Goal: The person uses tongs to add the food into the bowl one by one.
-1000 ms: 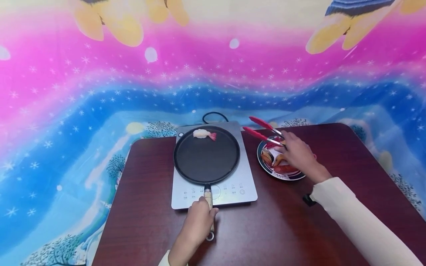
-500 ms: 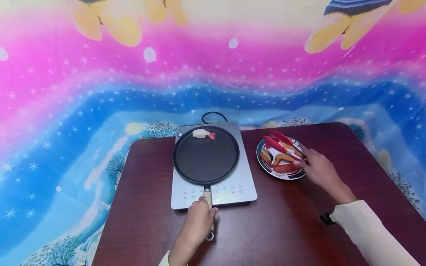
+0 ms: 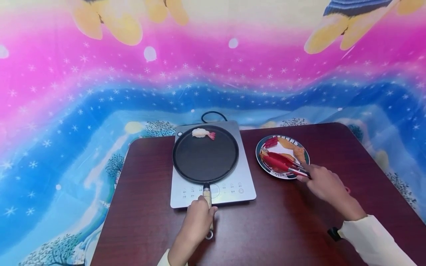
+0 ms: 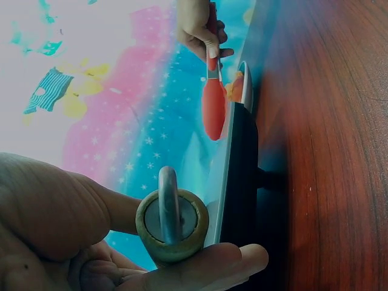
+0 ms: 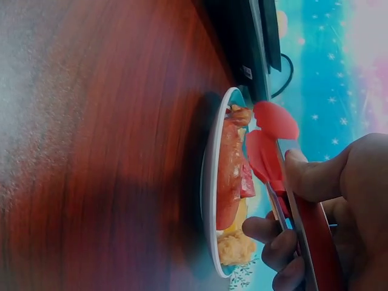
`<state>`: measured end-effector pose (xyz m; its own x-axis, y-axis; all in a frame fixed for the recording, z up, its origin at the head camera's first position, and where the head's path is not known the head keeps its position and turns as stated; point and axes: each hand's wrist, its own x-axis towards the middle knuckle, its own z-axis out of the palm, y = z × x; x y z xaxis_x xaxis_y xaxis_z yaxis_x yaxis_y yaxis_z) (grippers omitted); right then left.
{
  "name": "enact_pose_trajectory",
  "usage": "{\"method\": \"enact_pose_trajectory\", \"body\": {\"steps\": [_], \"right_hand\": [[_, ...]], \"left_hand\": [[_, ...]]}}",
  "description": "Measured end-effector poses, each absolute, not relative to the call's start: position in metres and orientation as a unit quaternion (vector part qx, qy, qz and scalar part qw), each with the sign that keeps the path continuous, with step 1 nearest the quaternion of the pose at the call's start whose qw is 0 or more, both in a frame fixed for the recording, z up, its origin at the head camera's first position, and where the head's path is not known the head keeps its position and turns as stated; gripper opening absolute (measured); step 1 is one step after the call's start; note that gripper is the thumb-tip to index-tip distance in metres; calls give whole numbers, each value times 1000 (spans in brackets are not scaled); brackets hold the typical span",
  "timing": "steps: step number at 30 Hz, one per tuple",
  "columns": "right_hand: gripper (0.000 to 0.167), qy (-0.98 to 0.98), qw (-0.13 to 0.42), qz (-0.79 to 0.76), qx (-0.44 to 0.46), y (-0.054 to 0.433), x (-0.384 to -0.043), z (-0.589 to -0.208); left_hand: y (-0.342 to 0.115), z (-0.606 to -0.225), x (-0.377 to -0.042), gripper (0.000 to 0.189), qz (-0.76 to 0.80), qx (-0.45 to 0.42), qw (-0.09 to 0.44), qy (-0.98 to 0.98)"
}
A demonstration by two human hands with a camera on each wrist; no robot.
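My left hand grips the wooden handle of a flat black frying pan. A shrimp piece with a pink tail lies near the pan's far edge. My right hand holds a pair of tongs with red heads, low over the near half of a plate. Beneath and around them on the plate are a reddish sausage, a fried piece and a dark red piece. In the right wrist view the two tong heads are slightly apart, close above the sausage.
The pan sits on a silver induction cooker with a touch panel along its front. Behind the cooker a black cable loops up. Everything stands on a dark red-brown table, with a printed cloth hanging behind.
My right hand has drawn back toward me with the tongs, whose heads went from beyond the plate's far left to its near half. My left hand keeps its grip on the handle.
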<state>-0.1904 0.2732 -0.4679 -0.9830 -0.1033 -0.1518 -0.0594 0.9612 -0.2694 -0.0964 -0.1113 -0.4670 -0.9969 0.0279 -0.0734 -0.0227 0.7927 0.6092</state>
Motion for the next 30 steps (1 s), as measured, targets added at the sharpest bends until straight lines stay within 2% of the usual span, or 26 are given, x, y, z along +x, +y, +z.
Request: {"method": "enact_pose_trajectory", "body": {"steps": [17,30], "right_hand": [[68,989,82,-117,-49,257,-195,-477],[64,989,77,-114,-47,248,-200,-475]], "left_hand": [[-111,-467,-96,32,322,10,42,946],[-112,-466,-98,38,316,4,39,948]]}}
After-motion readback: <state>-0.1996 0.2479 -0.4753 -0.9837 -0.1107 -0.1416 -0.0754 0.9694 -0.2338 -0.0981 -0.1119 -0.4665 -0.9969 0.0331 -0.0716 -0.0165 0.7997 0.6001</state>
